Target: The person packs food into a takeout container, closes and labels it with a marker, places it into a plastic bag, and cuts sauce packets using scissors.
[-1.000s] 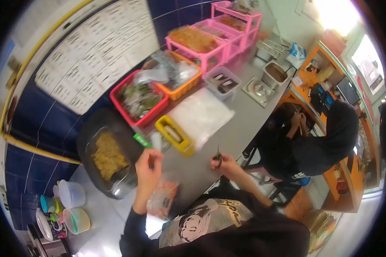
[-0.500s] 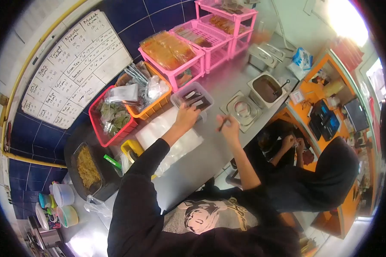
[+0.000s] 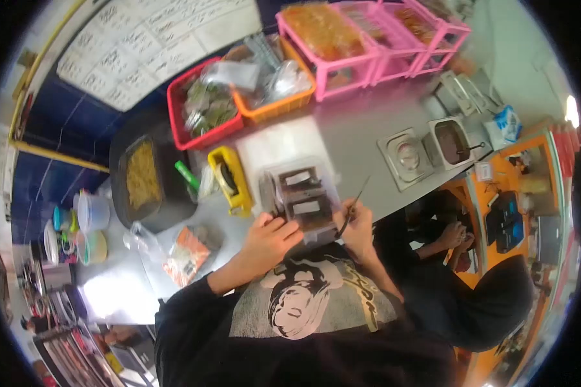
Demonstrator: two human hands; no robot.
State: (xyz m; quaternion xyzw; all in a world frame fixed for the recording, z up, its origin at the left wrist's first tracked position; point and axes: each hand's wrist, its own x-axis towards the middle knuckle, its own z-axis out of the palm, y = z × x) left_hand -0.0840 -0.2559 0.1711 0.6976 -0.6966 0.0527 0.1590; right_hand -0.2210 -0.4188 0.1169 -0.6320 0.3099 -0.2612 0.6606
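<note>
A clear plastic container (image 3: 334,173) holding dark packets with white labels sits in front of me, close to my body. At its near left edge, my left hand (image 3: 272,238) has curled fingers gripping the rim. My right hand (image 3: 358,226) is by the container's near right side, closed around what looks like a pair of scissors (image 3: 363,188) with a thin blade pointing up and dark handles. A white plastic sheet (image 3: 281,145) lies on the counter behind the container. To the left stands a yellow tape dispenser (image 3: 239,193).
Red (image 3: 203,142) and orange (image 3: 274,115) baskets hold packets at the back, beside pink racks (image 3: 342,80). A black tub (image 3: 124,187) of yellowish food stands left. Steel pans (image 3: 407,158) are at right. A co-worker's hands (image 3: 455,238) show beyond the counter's edge.
The plastic container has come from the back of the counter to near my body with my left hand. My right hand, still holding the scissors, is now beside it. The view has shifted.
</note>
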